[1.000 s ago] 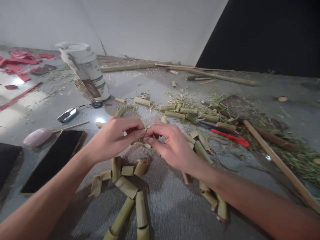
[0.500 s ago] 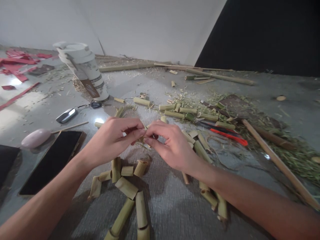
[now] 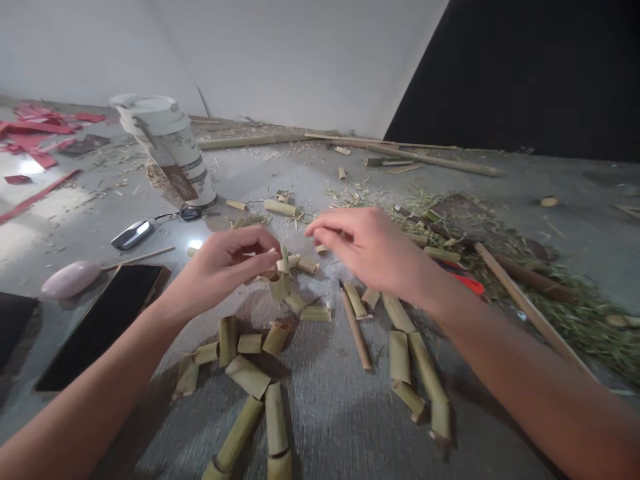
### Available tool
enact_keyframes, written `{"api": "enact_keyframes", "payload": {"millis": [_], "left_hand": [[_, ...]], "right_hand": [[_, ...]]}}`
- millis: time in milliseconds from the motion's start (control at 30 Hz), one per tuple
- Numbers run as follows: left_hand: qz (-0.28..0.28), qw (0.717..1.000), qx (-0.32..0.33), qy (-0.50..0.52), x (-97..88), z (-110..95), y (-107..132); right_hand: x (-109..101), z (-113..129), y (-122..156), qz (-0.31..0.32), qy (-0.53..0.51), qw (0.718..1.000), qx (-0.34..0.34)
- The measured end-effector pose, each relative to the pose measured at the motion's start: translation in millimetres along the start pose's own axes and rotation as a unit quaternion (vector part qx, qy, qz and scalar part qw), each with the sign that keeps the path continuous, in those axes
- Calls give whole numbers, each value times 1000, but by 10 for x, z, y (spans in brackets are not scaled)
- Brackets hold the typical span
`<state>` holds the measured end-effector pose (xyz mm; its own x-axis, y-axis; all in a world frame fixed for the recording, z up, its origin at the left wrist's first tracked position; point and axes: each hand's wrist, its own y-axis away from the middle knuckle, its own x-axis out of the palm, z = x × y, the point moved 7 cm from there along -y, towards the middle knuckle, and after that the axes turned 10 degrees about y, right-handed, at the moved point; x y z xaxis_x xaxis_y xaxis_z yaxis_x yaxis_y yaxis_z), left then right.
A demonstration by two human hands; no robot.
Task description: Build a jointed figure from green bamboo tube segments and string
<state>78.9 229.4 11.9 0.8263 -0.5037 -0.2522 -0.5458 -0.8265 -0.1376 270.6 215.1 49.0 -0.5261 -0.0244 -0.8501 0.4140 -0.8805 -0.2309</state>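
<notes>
My left hand [image 3: 235, 260] is closed, its thumb and index finger pinching at a small pale green bamboo piece [image 3: 285, 259]. Below the fingertips stands a short bamboo tube [image 3: 278, 288], with more cut pieces beside it. To the right, my right hand [image 3: 373, 250] hovers apart from the left one, thumb and index finger drawn together; whatever may be between them is too small to make out. Nearer me, bamboo segments [image 3: 249, 375] lie laid out in a branching shape. A second such group of segments [image 3: 399, 357] is under my right forearm, with a thin brown stick [image 3: 356, 327] to its left.
At left are a lidded tumbler [image 3: 167, 150], a car key [image 3: 133, 235], a pink oval object [image 3: 71, 279] and a phone [image 3: 103, 327]. At right, a wooden handle [image 3: 530, 303] crosses green shavings [image 3: 590, 320], near a red-handled tool [image 3: 467, 280]. Bamboo poles [image 3: 260, 140] lie along the wall.
My hands were together at the fingertips and are now apart. The right hand has moved up and to the right; the left has shifted slightly left. The brown stick and nearby pieces are now uncovered.
</notes>
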Motion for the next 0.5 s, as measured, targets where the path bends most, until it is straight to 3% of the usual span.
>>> {"api": "enact_keyframes", "payload": {"millis": [67,233,500], "left_hand": [[-7,997,-36,75,13,101,0],[-2,985,-85,151,67,243,-8],[9,975,-109,193,99,278,-4]], "right_hand": [[-22,-178,-30,-7,69,997,-27],[275,-416,-12,74,144,980,-112],[275,-401,8,90,171,978,-73]]}}
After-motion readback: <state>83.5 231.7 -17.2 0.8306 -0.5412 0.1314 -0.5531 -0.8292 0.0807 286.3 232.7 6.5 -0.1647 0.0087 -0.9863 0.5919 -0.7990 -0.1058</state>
